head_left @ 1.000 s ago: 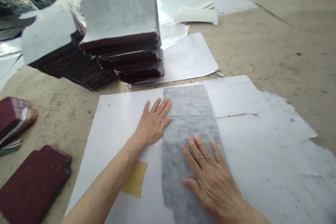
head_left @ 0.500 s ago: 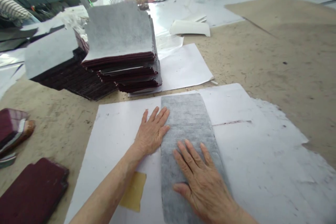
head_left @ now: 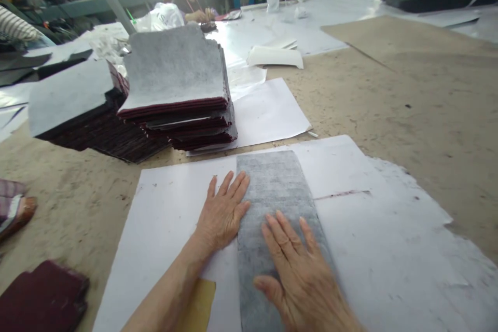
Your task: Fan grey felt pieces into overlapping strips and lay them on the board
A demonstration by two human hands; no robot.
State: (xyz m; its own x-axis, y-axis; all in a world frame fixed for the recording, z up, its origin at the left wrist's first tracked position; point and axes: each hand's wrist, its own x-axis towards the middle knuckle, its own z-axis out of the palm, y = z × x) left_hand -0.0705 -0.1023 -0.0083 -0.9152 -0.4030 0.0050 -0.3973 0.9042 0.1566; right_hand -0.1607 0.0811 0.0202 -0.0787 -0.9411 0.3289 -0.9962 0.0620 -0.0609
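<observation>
Both palms down, and the grey strip (head_left: 274, 181) lies flat under them, running lengthwise away from the worker on a big white sheet (head_left: 163, 228). The right hand (head_left: 301, 270) is planted squarely on the strip, fingers straight and fanned apart, thumb out wide, gripping nothing. Over on the left, the left hand (head_left: 223, 212) spreads across the seam: thumb and index fingertips over the strip's left edge, the rest of the hand on the white sheet, fingers open and closed on nothing.

There's a yellow patch (head_left: 204, 303) peeking out beside the left forearm. A reddish streak (head_left: 344, 194) marks the white sheet, right of the strip. Down in the near left corner, a maroon piece (head_left: 42, 298) sits on the tan table (head_left: 373, 114).

Beyond the strip's far end, look at that tall stack (head_left: 175, 65), maroon edges showing, its grey top layer rising at the back; a second stack (head_left: 73, 96) leans just left of it. Across the table sits another person (head_left: 194, 5), hands over something too small to make out.
</observation>
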